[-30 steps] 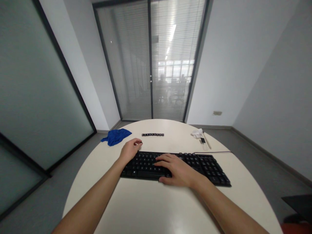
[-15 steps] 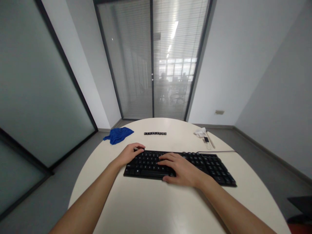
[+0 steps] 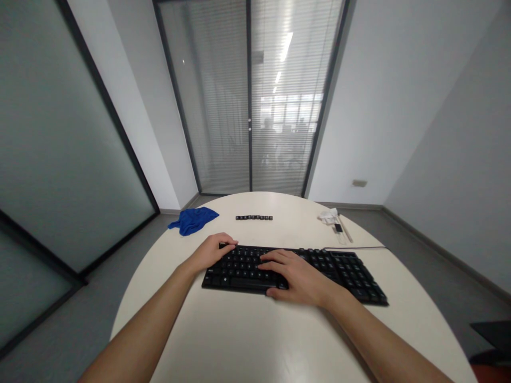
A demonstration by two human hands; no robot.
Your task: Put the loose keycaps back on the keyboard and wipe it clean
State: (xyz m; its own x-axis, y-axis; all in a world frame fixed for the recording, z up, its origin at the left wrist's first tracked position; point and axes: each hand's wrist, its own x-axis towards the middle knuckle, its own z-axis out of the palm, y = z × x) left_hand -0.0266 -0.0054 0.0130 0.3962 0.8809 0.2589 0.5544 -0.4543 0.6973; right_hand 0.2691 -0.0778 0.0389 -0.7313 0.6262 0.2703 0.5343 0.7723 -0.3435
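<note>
A black keyboard (image 3: 239,284) lies across the table in front of me, its keys facing up. My left hand (image 3: 209,252) is at its far left corner, thumb and fingers drawn together at the back row of keys. Whatever is between those fingertips is too small to make out. Over the middle keys rests my right hand (image 3: 293,276), fingers stretched out and slightly apart, its thumb by the keyboard's front edge. Several keys under that palm are hidden. Beyond the keyboard, several loose black keycaps (image 3: 254,217) stand in a row.
A crumpled blue cloth (image 3: 195,220) lies at the table's far left. Toward the far right are a white crumpled tissue (image 3: 329,216), a thin stick (image 3: 345,229) and a small black piece (image 3: 338,228). The keyboard's cable (image 3: 359,248) runs off right across the round table (image 3: 223,340).
</note>
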